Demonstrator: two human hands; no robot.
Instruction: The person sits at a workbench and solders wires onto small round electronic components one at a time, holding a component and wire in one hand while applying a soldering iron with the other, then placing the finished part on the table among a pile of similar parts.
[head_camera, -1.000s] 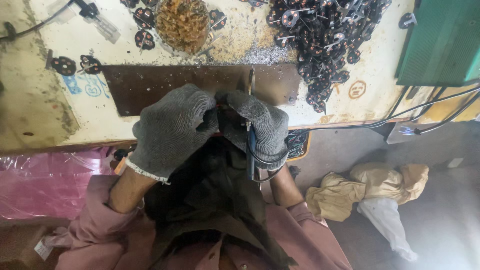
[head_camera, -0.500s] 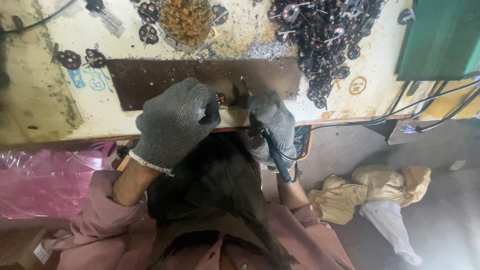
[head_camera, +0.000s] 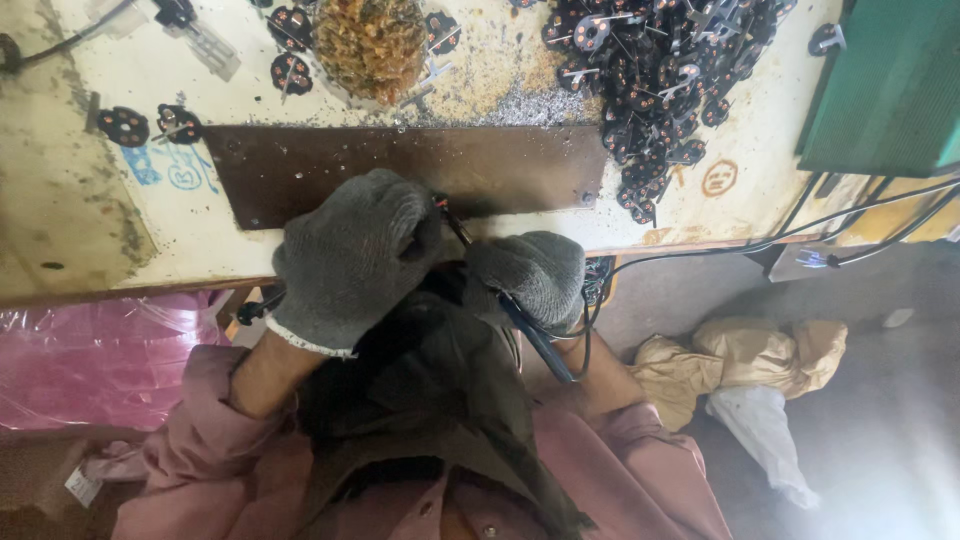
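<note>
Both hands wear grey knit gloves and meet at the near edge of a dark brown metal plate (head_camera: 400, 170) fixed on a stained workbench (head_camera: 120, 220). The left hand (head_camera: 350, 255) is curled into a loose fist, its fingertips pinching something small with a reddish glint right at the plate's front edge; what the piece is cannot be made out. The right hand (head_camera: 530, 280) is closed around a dark pen-like tool (head_camera: 525, 330), probably a soldering iron. The tool's long axis runs diagonally from the lower right by the wrist up and left, its tip touching or just beside the pinched piece, so the piece lies up-left of the right hand. A heap of small black round parts (head_camera: 660, 70) sits well apart at the bench's far right, a mound of coppery wire scrap (head_camera: 370, 45) behind the plate.
</note>
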